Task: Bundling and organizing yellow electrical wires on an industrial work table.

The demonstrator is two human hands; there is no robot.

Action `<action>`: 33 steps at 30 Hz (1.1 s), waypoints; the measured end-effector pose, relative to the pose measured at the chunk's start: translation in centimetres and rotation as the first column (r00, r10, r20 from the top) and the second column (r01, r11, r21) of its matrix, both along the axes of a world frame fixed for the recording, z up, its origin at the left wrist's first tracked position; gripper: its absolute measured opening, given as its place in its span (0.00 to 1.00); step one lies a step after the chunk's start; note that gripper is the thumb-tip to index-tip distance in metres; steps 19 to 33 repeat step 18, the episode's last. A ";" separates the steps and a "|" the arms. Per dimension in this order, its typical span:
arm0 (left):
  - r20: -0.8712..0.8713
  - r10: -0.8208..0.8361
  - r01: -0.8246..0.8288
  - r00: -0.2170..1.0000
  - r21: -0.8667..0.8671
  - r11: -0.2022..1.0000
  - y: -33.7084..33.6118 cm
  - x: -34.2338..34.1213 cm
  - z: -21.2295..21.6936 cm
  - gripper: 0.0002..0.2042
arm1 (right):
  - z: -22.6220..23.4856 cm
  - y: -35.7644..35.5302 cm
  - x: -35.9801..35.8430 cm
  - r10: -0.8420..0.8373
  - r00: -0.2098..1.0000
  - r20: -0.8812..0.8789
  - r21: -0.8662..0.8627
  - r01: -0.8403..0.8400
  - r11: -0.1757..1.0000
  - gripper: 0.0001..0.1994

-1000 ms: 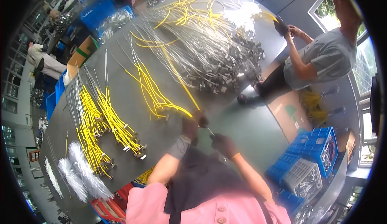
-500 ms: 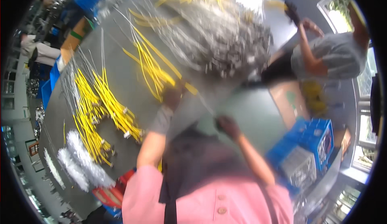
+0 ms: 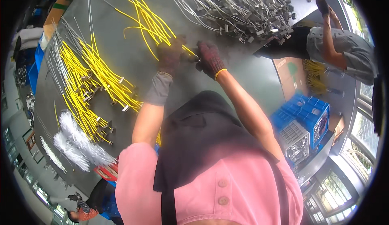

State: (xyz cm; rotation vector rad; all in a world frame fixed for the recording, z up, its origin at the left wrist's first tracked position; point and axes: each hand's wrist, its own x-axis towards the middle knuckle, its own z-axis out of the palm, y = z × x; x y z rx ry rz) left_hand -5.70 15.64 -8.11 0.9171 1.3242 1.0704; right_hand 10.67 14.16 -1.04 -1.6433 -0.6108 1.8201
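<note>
Pinching one yellow wire [image 3: 190, 51] between them, the left hand [image 3: 169, 55] and right hand [image 3: 208, 58] meet over the grey worktop [image 3: 133, 67], both gloved and clamped on it. The step looks like working a wire end; next calls for steady fingers. The wire bundle [image 3: 148, 22] lies just beyond.

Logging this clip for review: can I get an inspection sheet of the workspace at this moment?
Surface: grey table, mostly covered with wire bundles.
Job's things: yellow wire running between both gloved hands.
Clutter: yellow wire bundles, grey wire pile with connectors, white bundles.
Hands: left hand and right hand meet at the wire; exact grip blurred.
Cables: nothing seen apart from the wires.
Surroundings: blue crates, a co-worker at the table's right.
</note>
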 end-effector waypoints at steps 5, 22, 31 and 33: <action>0.047 0.075 -0.069 0.996 -0.109 0.992 1.2 -1.2 1.8 0.12 | -7.8 2.9 -2.3 0.359 0.754 0.550 0.293 -0.576 0.763 0.19; -0.278 0.475 -0.419 0.835 0.238 0.876 11.6 -7.5 5.7 0.14 | 3.1 18.0 -1.9 0.335 0.523 0.784 0.332 -0.809 0.485 0.25; -0.278 0.475 -0.419 0.835 0.238 0.876 11.6 -7.5 5.7 0.14 | 3.1 18.0 -1.9 0.335 0.523 0.784 0.332 -0.809 0.485 0.25; -0.278 0.475 -0.419 0.835 0.238 0.876 11.6 -7.5 5.7 0.14 | 3.1 18.0 -1.9 0.335 0.523 0.784 0.332 -0.809 0.485 0.25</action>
